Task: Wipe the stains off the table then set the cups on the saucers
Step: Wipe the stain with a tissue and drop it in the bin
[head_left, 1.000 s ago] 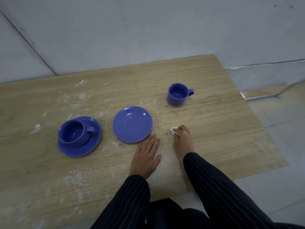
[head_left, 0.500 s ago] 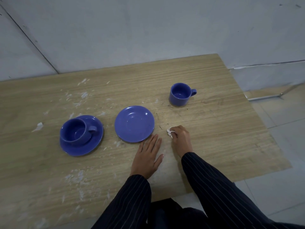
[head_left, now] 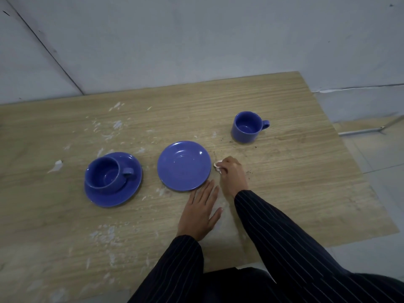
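My right hand (head_left: 232, 174) presses a small white tissue (head_left: 217, 165) on the wooden table (head_left: 295, 171), just right of an empty blue saucer (head_left: 184, 165). Dark specks of stain (head_left: 249, 172) lie around that hand and below the lone blue cup (head_left: 247, 127), which stands upright at the back right with its handle to the right. At the left, a second blue cup (head_left: 107, 174) sits on its saucer (head_left: 113, 195). My left hand (head_left: 201, 212) lies flat on the table, fingers spread, just below the empty saucer.
White flecks and smears (head_left: 105, 234) cover the table's left half, with a larger white scrap (head_left: 57, 165) at the far left. A grey wall rises behind the table. The table's right edge drops to a tiled floor (head_left: 376, 154).
My right hand has slid the tissue leftward toward the empty saucer's rim. The left hand stays flat in the same spot.
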